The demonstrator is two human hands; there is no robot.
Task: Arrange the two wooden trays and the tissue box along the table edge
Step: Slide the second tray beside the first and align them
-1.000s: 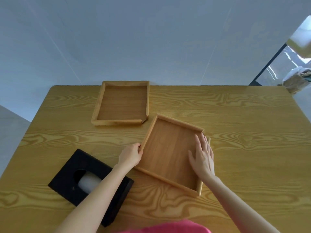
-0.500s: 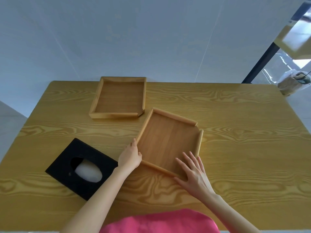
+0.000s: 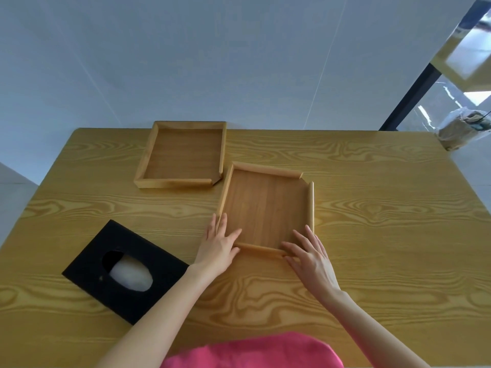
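Two wooden trays lie on the wooden table point(image 3: 372, 235). The far tray point(image 3: 183, 155) sits against the table's far edge, left of centre. The near tray point(image 3: 265, 208) lies at mid-table, almost square to the table, its far left corner close to the far tray. My left hand point(image 3: 219, 244) rests flat on the near tray's near left corner, fingers spread. My right hand point(image 3: 309, 254) presses on its near right corner, fingers spread. A black tissue box point(image 3: 125, 269) with white tissue showing in its oval opening lies angled at the left, apart from both hands.
A pale wall rises just beyond the table's far edge. Past the far right corner stand a dark post point(image 3: 409, 96) and a wrapped bundle point(image 3: 462, 128) on the floor. My pink top point(image 3: 252, 351) shows at the bottom.
The near tray has turned from a diagonal to nearly square and moved farther away. My right hand slid from its right side to the near right corner; my left hand moved onto the near left corner.
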